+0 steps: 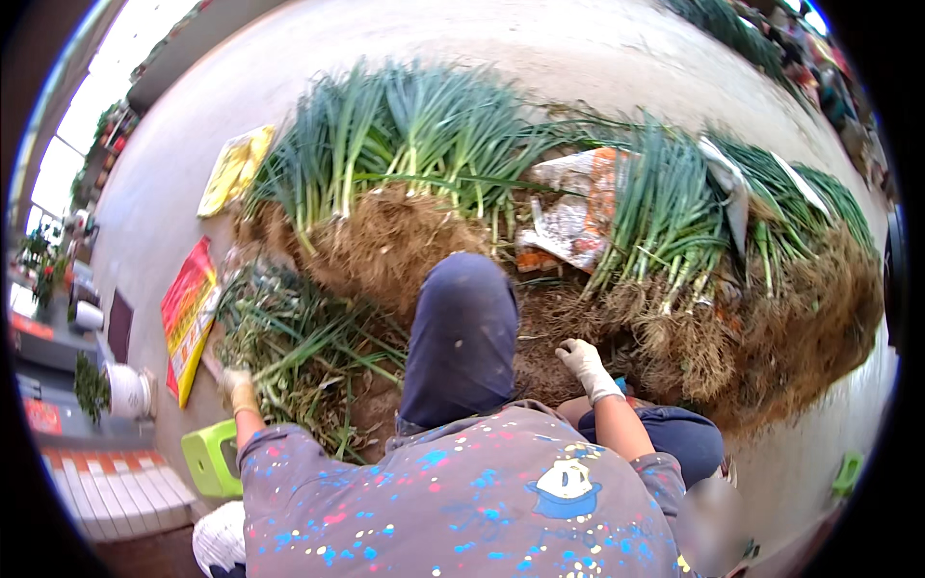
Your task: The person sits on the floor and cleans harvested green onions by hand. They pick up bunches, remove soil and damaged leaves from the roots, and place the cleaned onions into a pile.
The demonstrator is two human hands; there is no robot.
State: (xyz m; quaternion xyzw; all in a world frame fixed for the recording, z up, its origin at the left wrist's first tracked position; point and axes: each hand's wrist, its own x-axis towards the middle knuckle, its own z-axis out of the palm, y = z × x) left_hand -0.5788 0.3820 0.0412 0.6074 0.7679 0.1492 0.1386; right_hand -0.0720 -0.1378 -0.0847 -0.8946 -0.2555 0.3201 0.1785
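Note:
My left hand [237, 386], in a pale work glove, reaches down at the left edge of a heap of stripped green leaves [289, 339]. Whether its fingers hold any of them is hidden. My right hand [582, 367], also gloved, hangs over brown soil and loose roots [545, 368] to the right of my raised knee [462, 332]. Its fingers are partly curled, and I see nothing clearly in them. Ahead of my knee stand leek-like plants [412, 137] with a thick mat of fibrous roots [397, 238]. Another bunch of these plants [657, 217] leans to the right, roots towards me.
A printed plastic sack [571, 209] lies between the bunches. Red-and-yellow packaging [191, 318] and a yellow bag [237, 170] lie left on the concrete floor [166, 202]. A green plastic stool [213, 462] stands by my left arm. More rooted plants [802, 231] spread far right.

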